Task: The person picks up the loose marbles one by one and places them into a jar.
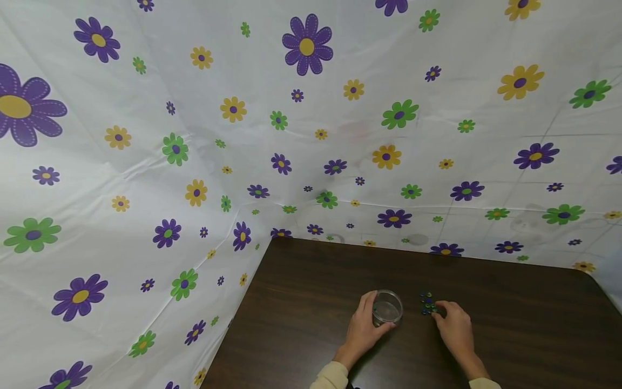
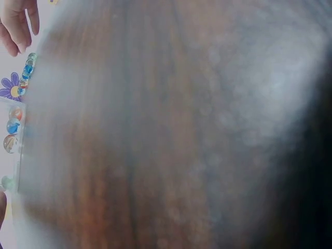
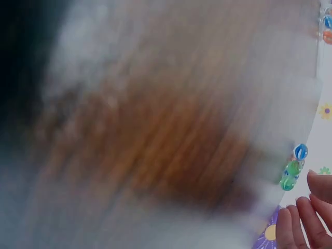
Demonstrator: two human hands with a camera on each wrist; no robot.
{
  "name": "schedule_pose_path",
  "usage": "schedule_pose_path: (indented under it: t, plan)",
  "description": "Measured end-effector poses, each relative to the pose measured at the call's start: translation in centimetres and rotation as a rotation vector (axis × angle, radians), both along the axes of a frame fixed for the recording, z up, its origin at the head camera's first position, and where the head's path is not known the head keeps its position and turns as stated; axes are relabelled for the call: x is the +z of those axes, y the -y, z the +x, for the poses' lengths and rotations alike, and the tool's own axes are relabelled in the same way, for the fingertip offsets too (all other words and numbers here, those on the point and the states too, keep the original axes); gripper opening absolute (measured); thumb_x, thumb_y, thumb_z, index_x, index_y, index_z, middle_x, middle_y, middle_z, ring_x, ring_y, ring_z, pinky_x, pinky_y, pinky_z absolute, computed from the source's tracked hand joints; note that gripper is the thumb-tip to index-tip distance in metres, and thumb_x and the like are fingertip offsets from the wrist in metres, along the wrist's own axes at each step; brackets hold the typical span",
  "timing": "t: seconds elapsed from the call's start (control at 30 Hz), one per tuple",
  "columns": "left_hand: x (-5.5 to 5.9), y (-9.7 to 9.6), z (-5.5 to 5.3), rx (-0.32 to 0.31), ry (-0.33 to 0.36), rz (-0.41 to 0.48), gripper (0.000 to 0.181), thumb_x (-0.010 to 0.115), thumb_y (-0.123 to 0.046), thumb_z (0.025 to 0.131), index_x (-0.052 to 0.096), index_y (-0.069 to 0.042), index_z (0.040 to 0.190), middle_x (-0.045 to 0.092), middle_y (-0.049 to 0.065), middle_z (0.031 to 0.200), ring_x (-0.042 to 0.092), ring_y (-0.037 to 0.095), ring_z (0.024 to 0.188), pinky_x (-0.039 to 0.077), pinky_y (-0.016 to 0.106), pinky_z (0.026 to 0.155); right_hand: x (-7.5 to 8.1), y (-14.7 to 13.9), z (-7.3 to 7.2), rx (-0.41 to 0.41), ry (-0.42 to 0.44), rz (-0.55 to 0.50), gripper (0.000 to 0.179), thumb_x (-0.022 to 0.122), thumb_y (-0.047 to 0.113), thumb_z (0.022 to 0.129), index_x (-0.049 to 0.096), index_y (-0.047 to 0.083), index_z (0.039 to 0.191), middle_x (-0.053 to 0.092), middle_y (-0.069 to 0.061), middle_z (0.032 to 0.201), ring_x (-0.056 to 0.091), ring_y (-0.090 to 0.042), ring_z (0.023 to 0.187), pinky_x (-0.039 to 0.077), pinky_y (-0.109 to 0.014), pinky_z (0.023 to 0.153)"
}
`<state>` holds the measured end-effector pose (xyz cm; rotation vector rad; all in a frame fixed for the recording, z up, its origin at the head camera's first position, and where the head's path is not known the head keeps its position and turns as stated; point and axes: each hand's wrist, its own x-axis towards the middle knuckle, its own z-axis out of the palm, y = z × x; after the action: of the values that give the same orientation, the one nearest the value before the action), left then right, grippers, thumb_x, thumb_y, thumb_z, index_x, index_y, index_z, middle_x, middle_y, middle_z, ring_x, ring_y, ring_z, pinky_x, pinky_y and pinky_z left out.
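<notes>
A clear round container [image 1: 387, 307] stands on the dark wooden table, gripped by my left hand [image 1: 362, 327] with fingers at its left side and thumb at the near side. Through its wall in the left wrist view, several marbles [image 2: 13, 127] show. To the right of it lies a small cluster of glass marbles [image 1: 426, 303], mostly green and blue. My right hand [image 1: 454, 324] is at the cluster's right edge, its fingertips close beside the marbles. In the right wrist view, thumb and fingers [image 3: 310, 220] stand apart, with nothing visible between them.
The brown table [image 1: 301, 308] reaches back to a white flower-print sheet [image 1: 340, 135] that hangs behind it and along the left. Blurred wood grain fills most of both wrist views.
</notes>
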<state>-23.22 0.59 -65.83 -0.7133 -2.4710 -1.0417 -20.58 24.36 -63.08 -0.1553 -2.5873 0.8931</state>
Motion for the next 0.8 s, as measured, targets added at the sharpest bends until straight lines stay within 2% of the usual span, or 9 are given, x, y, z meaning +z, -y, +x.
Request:
schedule_pose_path:
  t: [0.47, 0.8]
  plan:
    - [0.33, 0.03, 0.09, -0.009, 0.003, 0.001, 0.084, 0.087, -0.039, 0.085, 0.046, -0.005, 0.150, 0.051, 0.006, 0.147, 0.064, 0.021, 0.118, 0.055, 0.033, 0.091, -0.07, -0.50, -0.56, 0.043, 0.079, 0.015, 0.023, 0.076, -0.010, 0.083, 0.071, -0.013, 0.105, 0.066, -0.034, 0.107, 0.065, -0.052, 0.099, 0.052, -0.063, 0.081]
    - [0.17, 0.12, -0.07, -0.014, 0.015, 0.002, 0.084, 0.086, -0.039, 0.086, 0.045, -0.004, 0.151, 0.050, 0.006, 0.148, 0.064, 0.022, 0.119, 0.055, 0.034, 0.092, -0.09, -0.76, -0.92, 0.052, 0.138, 0.009, 0.019, 0.074, -0.009, 0.086, 0.072, -0.012, 0.105, 0.067, -0.033, 0.107, 0.065, -0.050, 0.098, 0.053, -0.060, 0.079]
